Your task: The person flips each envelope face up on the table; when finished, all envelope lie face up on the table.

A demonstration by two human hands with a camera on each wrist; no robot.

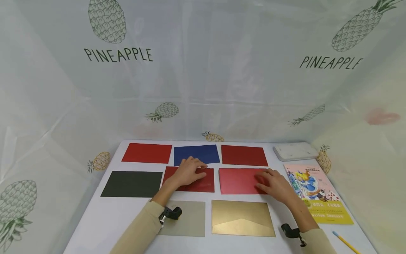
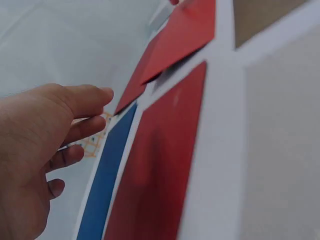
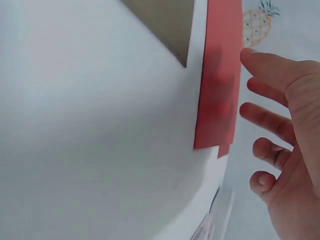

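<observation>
My left hand hovers over a dark red envelope in the middle row, its fingers loosely bent with nothing between them. In the left wrist view, the thumb and fingers stand apart, off the dark red envelope and the blue envelope. Over the right end of a lighter red envelope is my right hand, thumb and fingers spread. The right wrist view shows its fingers relaxed beside the red envelope, holding nothing. A dark gap shows under this envelope's near edge in the left wrist view.
Two more red envelopes lie in the back row. A black one is left, with grey and gold ones in front. At right are a white case, a picture book and a pencil.
</observation>
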